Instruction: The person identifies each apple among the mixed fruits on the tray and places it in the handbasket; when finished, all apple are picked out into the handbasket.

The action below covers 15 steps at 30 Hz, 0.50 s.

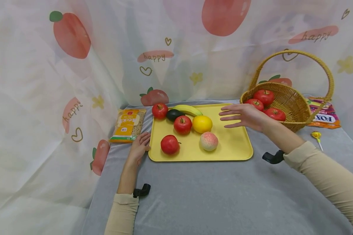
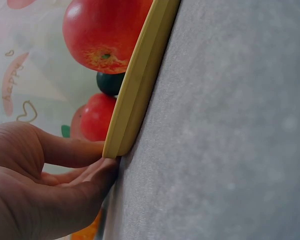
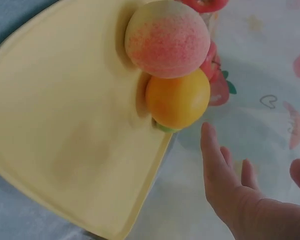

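My left hand (image 1: 139, 148) rests by the left edge of a yellow tray (image 1: 232, 150); in the left wrist view its thumb and fingertips touch the tray's rim (image 2: 132, 100). Above the tray's right part, my right hand (image 1: 245, 116) holds nothing, its fingers straight and spread. On the tray lie a red apple (image 1: 169, 145), a pink-speckled peach (image 1: 209, 141), a yellow lemon-like fruit (image 1: 202, 124), two tomatoes, one in the middle (image 1: 182, 125) and one at the back left (image 1: 160, 111), a dark green oval fruit (image 1: 174, 115) and a banana (image 1: 189, 109).
A wicker basket (image 1: 294, 98) with a tall handle stands at the back right, with tomatoes (image 1: 263, 97) inside. Beside it lie a candy bag (image 1: 323, 112) and a lollipop (image 1: 316, 135). A grain packet (image 1: 128, 125) lies left of the tray. A printed curtain hangs behind.
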### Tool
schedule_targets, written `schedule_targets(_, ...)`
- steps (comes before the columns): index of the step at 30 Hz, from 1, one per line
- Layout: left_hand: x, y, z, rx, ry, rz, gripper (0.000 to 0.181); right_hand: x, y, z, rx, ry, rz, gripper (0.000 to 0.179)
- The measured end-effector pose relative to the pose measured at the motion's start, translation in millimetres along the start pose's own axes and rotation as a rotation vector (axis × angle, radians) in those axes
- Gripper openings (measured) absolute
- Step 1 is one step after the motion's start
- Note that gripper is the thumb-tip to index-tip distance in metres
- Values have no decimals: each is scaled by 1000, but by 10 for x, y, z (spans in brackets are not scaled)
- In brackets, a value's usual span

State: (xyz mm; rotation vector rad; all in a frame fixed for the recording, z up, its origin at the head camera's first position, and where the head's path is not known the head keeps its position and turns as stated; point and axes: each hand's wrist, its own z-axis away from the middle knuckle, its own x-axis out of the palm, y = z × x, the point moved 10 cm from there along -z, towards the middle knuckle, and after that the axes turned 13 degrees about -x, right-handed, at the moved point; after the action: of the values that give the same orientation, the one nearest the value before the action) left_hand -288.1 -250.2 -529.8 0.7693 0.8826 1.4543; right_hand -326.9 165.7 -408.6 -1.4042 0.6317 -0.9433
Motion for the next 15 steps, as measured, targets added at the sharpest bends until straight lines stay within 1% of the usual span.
schedule_targets(8, 16, 9, -2, 15, -13, 14, 75, 138, 42, -63, 16, 4, 5, 33)
schedule_targets(11, 13, 9, -5, 15, -10, 16, 76, 200, 39, -98, 5, -3, 5, 34)
schedule_targets(15, 10, 11, 0, 13, -8, 19, 76, 287, 35, -147, -9, -18, 13, 40)
